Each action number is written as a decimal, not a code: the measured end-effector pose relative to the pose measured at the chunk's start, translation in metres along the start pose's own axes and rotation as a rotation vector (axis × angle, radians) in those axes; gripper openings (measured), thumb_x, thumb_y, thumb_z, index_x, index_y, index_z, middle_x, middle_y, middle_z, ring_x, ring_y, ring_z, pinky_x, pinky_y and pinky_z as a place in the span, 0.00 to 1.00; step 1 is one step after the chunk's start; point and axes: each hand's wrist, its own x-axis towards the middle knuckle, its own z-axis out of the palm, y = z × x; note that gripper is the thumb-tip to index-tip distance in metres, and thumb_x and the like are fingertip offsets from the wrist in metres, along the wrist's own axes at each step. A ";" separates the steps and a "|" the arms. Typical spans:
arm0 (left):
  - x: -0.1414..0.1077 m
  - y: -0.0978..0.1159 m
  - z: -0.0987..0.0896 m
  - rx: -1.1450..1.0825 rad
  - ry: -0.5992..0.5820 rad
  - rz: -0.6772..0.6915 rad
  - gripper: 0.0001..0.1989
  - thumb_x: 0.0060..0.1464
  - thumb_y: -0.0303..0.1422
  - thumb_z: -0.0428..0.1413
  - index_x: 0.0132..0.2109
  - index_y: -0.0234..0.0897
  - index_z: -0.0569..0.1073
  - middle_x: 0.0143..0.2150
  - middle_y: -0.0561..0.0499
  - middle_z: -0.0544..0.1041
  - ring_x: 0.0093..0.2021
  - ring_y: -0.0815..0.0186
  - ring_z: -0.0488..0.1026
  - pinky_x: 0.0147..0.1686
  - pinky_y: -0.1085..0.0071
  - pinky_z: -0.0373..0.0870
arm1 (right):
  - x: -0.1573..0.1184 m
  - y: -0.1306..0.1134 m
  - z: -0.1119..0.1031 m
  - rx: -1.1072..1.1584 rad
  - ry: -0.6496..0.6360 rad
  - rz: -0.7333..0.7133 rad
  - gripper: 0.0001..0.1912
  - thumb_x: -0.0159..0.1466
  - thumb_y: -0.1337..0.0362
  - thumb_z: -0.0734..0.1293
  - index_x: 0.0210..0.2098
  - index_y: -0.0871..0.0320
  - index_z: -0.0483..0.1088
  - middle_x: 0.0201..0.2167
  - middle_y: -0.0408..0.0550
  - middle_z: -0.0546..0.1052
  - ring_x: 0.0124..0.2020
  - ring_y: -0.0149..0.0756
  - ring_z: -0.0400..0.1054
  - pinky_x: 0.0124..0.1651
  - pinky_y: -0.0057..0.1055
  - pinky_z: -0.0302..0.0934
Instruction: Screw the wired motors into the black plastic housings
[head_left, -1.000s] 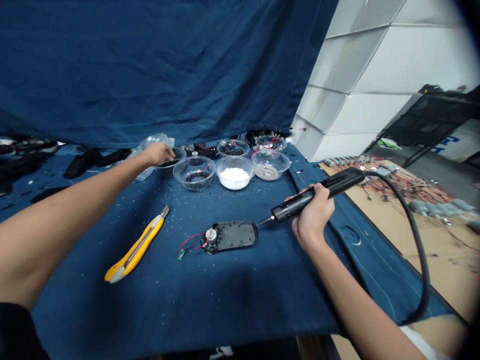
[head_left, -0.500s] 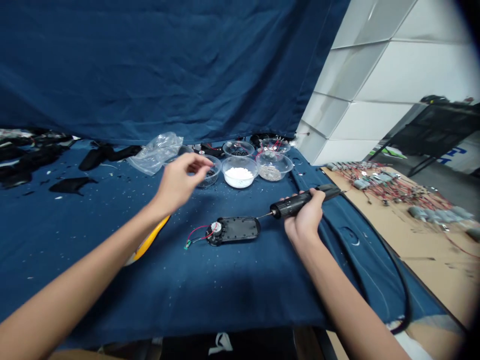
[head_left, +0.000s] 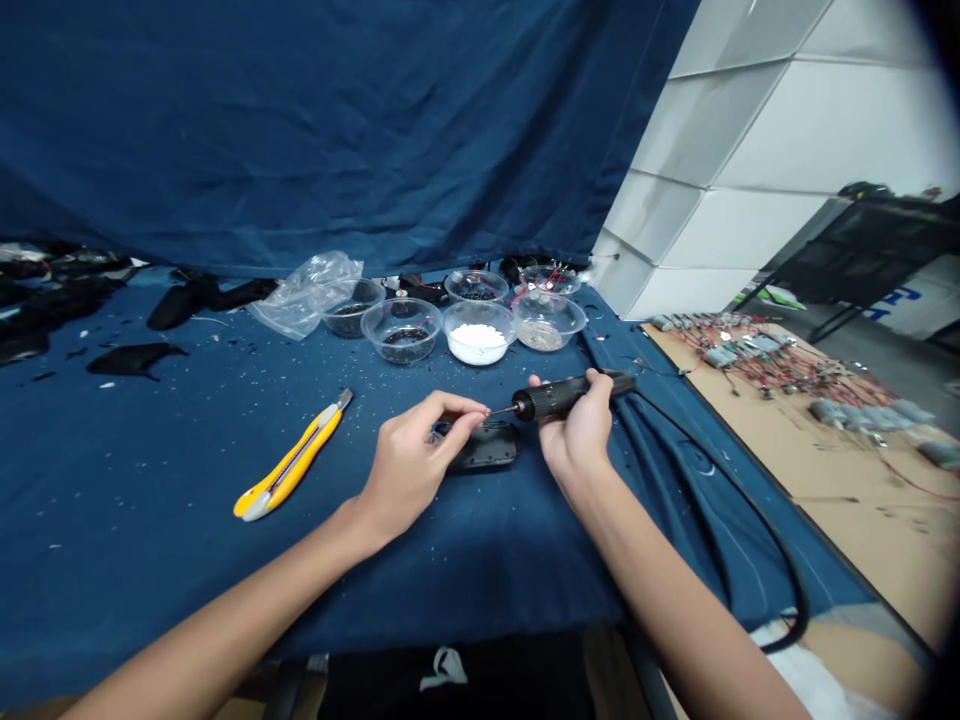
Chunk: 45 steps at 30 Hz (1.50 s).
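My right hand [head_left: 581, 430] is wrapped round a black corded electric screwdriver [head_left: 551, 399], its thin bit pointing left. At the bit's tip, the thumb and fingertips of my left hand [head_left: 409, 450] are pinched together; whatever is between them is too small to make out. Just beneath both lies a shallow black plastic housing [head_left: 493, 446] on the blue cloth [head_left: 480, 560]. My left hand covers its left end, where the motor and wires sit. A yellow utility knife [head_left: 292, 466] rests to the left of my left hand.
Behind the hands stand clear bowls: one with small black parts [head_left: 403, 332], one with white pieces [head_left: 478, 340], one with small metal parts [head_left: 546, 325]. A plastic bag [head_left: 307, 295] and black parts [head_left: 135, 358] lie left. Wired motors [head_left: 855, 415] cover cardboard at right. The screwdriver's cable [head_left: 757, 510] curves down.
My left hand has come from beside the bowl of black parts down and right to the bit's tip. The screwdriver has shifted left, over the housing. The knife is now uncovered.
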 end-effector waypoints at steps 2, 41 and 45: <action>-0.002 0.001 0.002 -0.012 0.014 0.009 0.04 0.61 0.33 0.56 0.41 0.39 0.75 0.39 0.53 0.79 0.38 0.68 0.77 0.37 0.73 0.72 | 0.000 0.000 -0.001 0.010 -0.010 -0.010 0.07 0.63 0.60 0.60 0.32 0.54 0.56 0.22 0.33 0.63 0.22 0.25 0.66 0.38 0.36 0.75; 0.003 -0.046 -0.022 0.387 -0.593 0.044 0.29 0.56 0.45 0.58 0.60 0.41 0.61 0.56 0.47 0.66 0.56 0.59 0.64 0.56 0.62 0.63 | -0.008 0.009 0.000 -0.122 -0.247 -0.524 0.13 0.62 0.57 0.62 0.41 0.51 0.53 0.23 0.31 0.64 0.17 0.27 0.66 0.22 0.30 0.70; 0.004 -0.049 -0.013 0.332 -0.568 0.069 0.28 0.56 0.45 0.58 0.59 0.41 0.61 0.56 0.47 0.66 0.56 0.60 0.64 0.56 0.63 0.63 | -0.008 0.017 0.000 -0.155 -0.269 -0.576 0.13 0.63 0.58 0.62 0.41 0.51 0.52 0.23 0.31 0.64 0.16 0.26 0.65 0.22 0.30 0.69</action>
